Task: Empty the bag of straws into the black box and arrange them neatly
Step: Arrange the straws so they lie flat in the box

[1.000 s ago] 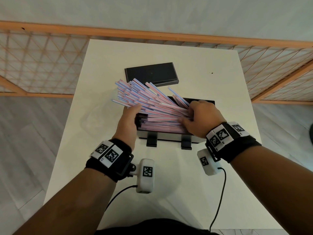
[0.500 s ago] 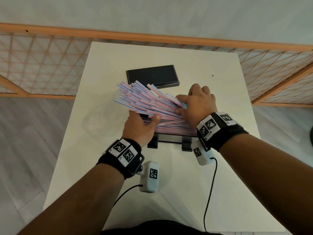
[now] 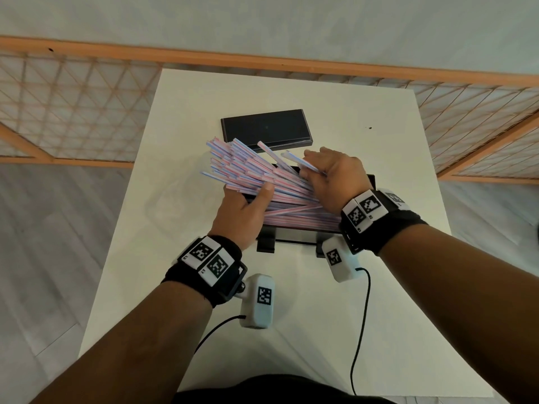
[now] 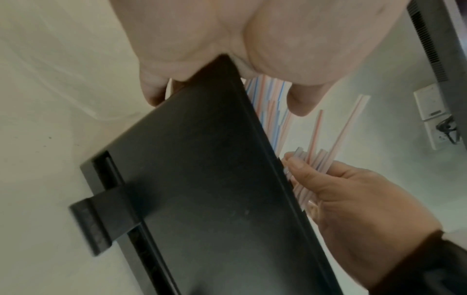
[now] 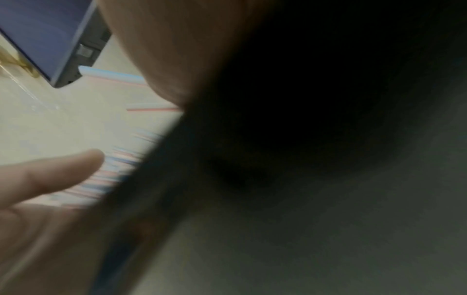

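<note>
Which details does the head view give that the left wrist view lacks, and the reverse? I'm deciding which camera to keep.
Only the head view shows the lid lying flat behind the fanned straws and the table. Only the left wrist view shows the black box from its outer wall, with a clip. Both show the left hand and the right hand gripping straws.

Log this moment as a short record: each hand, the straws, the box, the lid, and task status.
left hand: grips the fanned straws at the box's left end, thumb on top
right hand: pinches a few straws at the box's right end
straws: striped pink and blue, one end in the box, the other fanned up and out to the left
black box: on the white table, open
lid: flat on the table behind the box
status: straws in the box, not yet neat
</note>
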Motion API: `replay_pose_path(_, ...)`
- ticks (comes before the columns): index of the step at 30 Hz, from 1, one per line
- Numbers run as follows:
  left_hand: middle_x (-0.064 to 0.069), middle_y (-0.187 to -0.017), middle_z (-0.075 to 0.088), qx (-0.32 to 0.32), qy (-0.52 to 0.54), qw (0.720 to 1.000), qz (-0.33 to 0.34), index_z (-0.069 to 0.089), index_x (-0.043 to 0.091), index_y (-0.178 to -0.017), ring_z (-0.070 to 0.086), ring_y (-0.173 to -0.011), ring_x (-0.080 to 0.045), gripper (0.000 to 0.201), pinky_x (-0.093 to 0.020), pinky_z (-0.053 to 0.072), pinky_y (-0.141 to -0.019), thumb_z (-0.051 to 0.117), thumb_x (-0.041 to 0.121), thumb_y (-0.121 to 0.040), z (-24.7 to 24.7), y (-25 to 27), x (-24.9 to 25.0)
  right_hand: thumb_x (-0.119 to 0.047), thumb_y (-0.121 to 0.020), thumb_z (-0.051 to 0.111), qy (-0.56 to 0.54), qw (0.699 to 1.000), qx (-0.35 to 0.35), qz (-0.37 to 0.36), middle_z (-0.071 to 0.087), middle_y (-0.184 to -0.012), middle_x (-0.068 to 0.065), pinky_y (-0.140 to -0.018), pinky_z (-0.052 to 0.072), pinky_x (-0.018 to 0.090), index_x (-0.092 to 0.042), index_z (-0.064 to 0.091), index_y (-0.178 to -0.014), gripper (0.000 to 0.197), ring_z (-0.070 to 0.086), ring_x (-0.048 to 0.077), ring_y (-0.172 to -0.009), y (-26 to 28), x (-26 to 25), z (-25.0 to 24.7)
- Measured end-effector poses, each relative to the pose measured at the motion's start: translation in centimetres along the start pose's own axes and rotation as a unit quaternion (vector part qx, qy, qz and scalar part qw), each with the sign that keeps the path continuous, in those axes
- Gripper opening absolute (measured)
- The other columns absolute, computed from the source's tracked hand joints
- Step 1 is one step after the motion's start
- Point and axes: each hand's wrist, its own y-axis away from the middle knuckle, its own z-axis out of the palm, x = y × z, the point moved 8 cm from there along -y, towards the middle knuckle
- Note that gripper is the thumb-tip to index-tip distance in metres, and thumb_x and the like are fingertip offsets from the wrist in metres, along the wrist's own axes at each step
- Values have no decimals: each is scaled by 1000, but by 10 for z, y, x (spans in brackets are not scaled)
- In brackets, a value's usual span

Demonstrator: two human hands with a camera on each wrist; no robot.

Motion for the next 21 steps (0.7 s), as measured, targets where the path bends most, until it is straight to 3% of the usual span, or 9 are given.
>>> replay_pose_path(1,7,-137,53,6,4,1000,-1,38,27,-145,53,-125,-14,58,-28,36,-101,55,55,-97,-3,1,1,-22,-97,57,-20,1000,1,9,65,-77,1,-81,47,36,-18,70,-90,15,61,27,-81,2,-1,-2)
replay_pose_path(3,8,-131,54,36,26,999,7,40,26,-140,54,-118,-9,52,-26,37,-99,58,49,-98,-12,6,9,-27,-99,52,-68,997,11,26,59,-67,-4,-65,44,32,-20,62,-87,17,56,20,-66,4,-4,-8)
replay_pose_path(6,5,-122,57,127,100,986,37,42,13,-137,57,-106,3,60,-18,41,-93,60,52,-94,-41,15,33,-24,-101,48,-138,990,27,0,68,-82,4,-70,51,30,-26,53,-95,8,64,20,-76,9,-18,-21)
replay_pose_path(9,-10,-145,44,210,84,969,100,33,4,-147,44,-132,-19,81,-31,37,-110,50,57,-88,-71,24,70,-19,-103,43,-171,984,20,-52,62,-79,2,-67,48,26,-25,47,-101,7,58,16,-70,11,-39,-26)
replay_pose_path(11,-15,-151,39,227,80,953,184,32,-1,-147,37,-141,-23,80,-39,31,-118,48,54,-92,-84,34,105,-19,-101,39,-177,981,16,-77,52,-79,-7,-63,47,30,-16,48,-105,10,53,14,-65,12,-49,-25)
replay_pose_path(14,-19,-136,52,192,52,932,302,43,-6,-137,49,-132,-31,67,-44,38,-113,47,45,-95,-84,48,149,-21,-97,39,-155,982,14,-110,49,-87,-7,-61,39,24,-6,52,-112,24,45,6,-66,13,-61,-17)
replay_pose_path(16,-20,-124,61,146,34,931,332,52,-4,-131,58,-120,-35,57,-46,45,-106,49,42,-97,-72,50,164,-23,-97,43,-128,982,5,-141,49,-92,-7,-61,36,18,-6,54,-112,25,43,9,-68,15,-72,-12)
replay_pose_path(18,-10,-122,67,107,1,938,331,59,2,-127,63,-118,-25,50,-40,50,-103,53,42,-96,-56,49,169,-27,-96,44,-102,978,18,-179,52,-89,-5,-61,39,26,-5,57,-105,27,48,15,-70,18,-85,-13)
replay_pose_path(21,5,-125,68,92,-68,946,304,62,12,-130,62,-118,-7,49,-18,46,-101,51,47,-96,-39,46,161,-27,-85,42,-67,977,79,-184,52,-62,-2,-49,35,30,-6,59,-81,27,50,26,-49,20,-96,-20)
